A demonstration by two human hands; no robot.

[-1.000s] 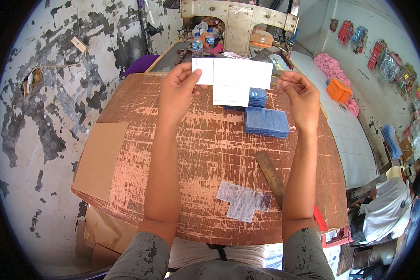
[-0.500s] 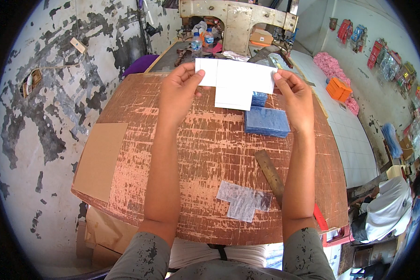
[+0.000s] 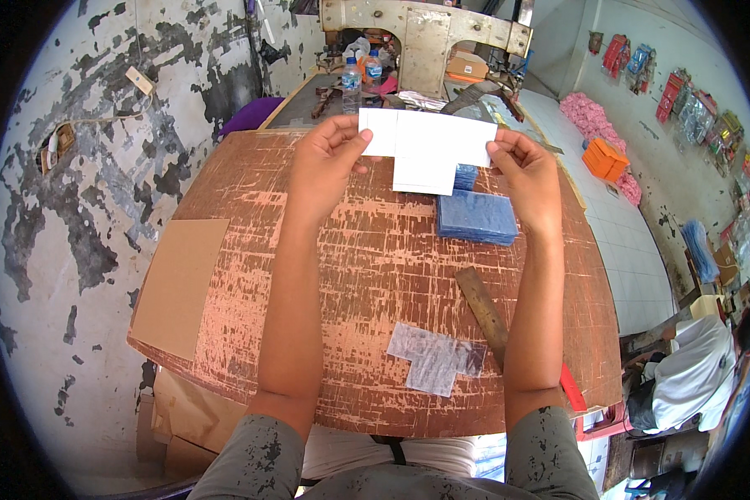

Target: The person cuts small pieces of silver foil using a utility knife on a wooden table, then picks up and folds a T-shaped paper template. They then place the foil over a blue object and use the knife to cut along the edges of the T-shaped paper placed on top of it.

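Fingers (image 3: 364, 137) (left hand (image 3: 325, 167), right hand (image 3: 532, 177)) are pinched closed on white card (image 3: 437, 140) ends, near blue stack (image 3: 477, 217); probably light, bendable, best edge-held.

Bright daylight-like scene; white card (image 3: 429, 150) washed out; fisheye bends table (image 3: 367, 283) edges; corners black

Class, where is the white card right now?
In the head view's upper centre, the white card is held between the left hand and right hand, partly hiding the farther blue stack.
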